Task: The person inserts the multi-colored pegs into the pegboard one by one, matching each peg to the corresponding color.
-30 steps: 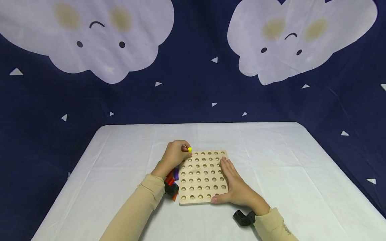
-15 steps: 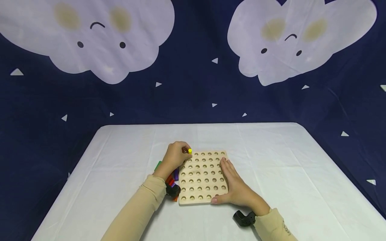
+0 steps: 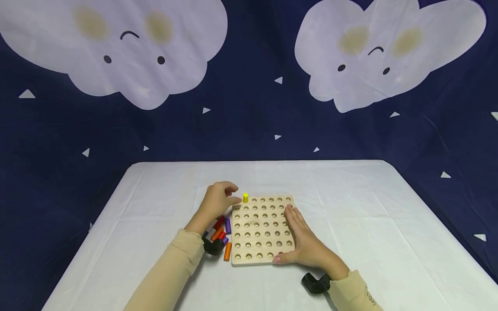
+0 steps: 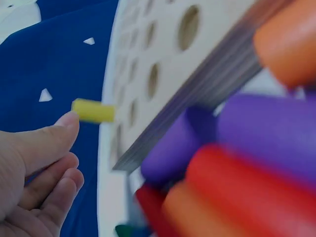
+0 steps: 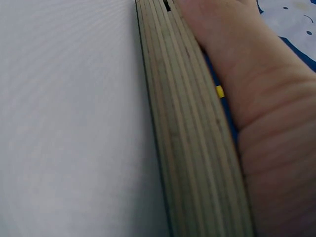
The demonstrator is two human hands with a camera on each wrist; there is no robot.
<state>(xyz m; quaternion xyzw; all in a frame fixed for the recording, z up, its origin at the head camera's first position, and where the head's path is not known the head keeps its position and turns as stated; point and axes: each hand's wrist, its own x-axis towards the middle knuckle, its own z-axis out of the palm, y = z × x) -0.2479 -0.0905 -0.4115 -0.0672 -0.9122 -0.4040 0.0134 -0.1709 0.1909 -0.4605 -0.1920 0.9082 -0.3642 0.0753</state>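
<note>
A yellow peg (image 3: 245,198) stands upright in the back row of the wooden pegboard (image 3: 258,229), near its far left corner. Just left of it is my left hand (image 3: 215,201), thumb and forefinger parted with nothing between them. In the left wrist view the thumb tip (image 4: 70,120) overlaps the end of the yellow peg (image 4: 94,110). My right hand (image 3: 309,244) rests along the board's right side, fingers straight on the edge and thumb at the front edge. From the right wrist, the board's layered side (image 5: 187,118) shows beside the hand (image 5: 276,123).
Loose pegs in several colours lie left of the board, among them an orange peg (image 3: 227,251) and a purple peg (image 3: 228,226). The left forearm partly covers this pile. A white cloth (image 3: 350,194) covers the table, with a dark blue cloud-print backdrop (image 3: 249,121) behind.
My left hand has let go of the yellow peg and drawn back to the left, fingers spreading. The peg stays upright in the board. The right hand keeps its place.
</note>
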